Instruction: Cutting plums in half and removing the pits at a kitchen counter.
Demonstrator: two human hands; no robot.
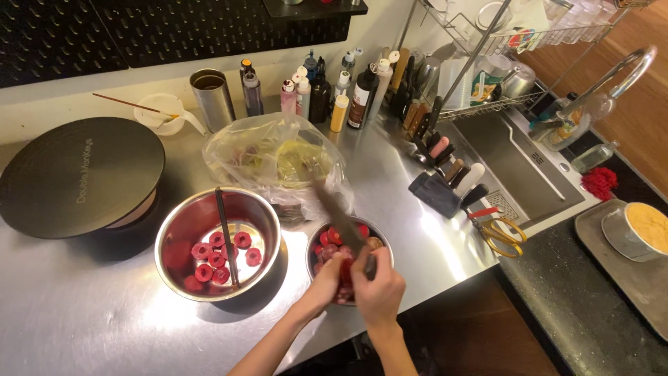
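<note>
My right hand (381, 285) grips the handle of a long knife (337, 210) whose blade points up and away over a small steel bowl (381, 245) of red fruit (332, 237). Just left of it, my left hand (325, 280) pinches one red fruit (346, 270) against the blade above that bowl. A larger steel bowl (268, 217) to the left holds several cored red fruit rings (212, 256) and a dark stick-like tool (225, 233) leaning across it.
A clear plastic bag (275, 159) of scraps lies behind the bowls. Sauce bottles (327, 90) and a steel cup (213, 99) line the wall. A round black lid (80, 174) sits at left; knife block (445, 177), yellow scissors (502, 233), sink (515, 160) at right.
</note>
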